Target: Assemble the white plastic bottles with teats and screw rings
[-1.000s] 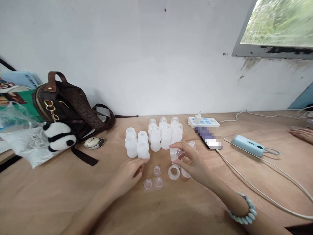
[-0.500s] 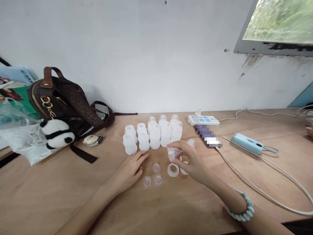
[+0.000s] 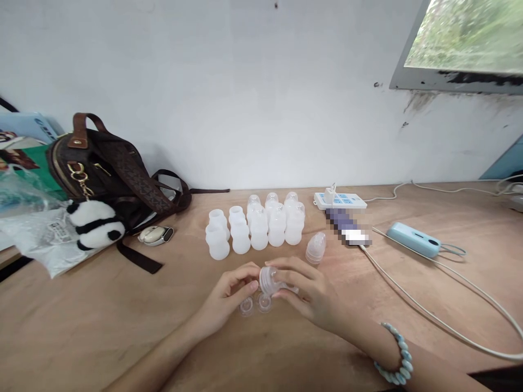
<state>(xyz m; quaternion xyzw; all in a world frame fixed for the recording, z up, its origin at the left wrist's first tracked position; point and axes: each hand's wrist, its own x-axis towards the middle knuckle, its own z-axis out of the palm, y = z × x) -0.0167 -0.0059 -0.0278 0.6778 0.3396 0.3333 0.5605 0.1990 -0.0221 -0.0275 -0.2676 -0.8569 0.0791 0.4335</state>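
Note:
In front of me, my right hand [image 3: 304, 286] grips a clear baby bottle cap [image 3: 268, 280] with ridged rings, its wide end turned left. My left hand [image 3: 237, 288] is curled, thumb and fingertips pinched at that end. Two clear silicone nipples [image 3: 245, 306] lie flat on the table just below the hands. A pale ring edge shows under my right fingers, mostly hidden. Another clear domed cap [image 3: 315, 248] leans on the table beyond my right hand. Behind stand milky baby bottles: open ones [image 3: 218, 242] at left, capped ones [image 3: 277, 226] at right.
The wooden table [image 3: 196, 359] meets a white wall. At left sit a brown backpack [image 3: 122, 163], a panda plush [image 3: 98, 224] and a watch [image 3: 157, 235]. To the right are a power strip [image 3: 340, 201], a phone [image 3: 345, 226], a light-blue power bank [image 3: 413, 239] and a looping cable.
My right hand has brought the cap left and down toward me. My left hand has risen from the table and curled against its end. One nipple and the rings are now covered by the hands.

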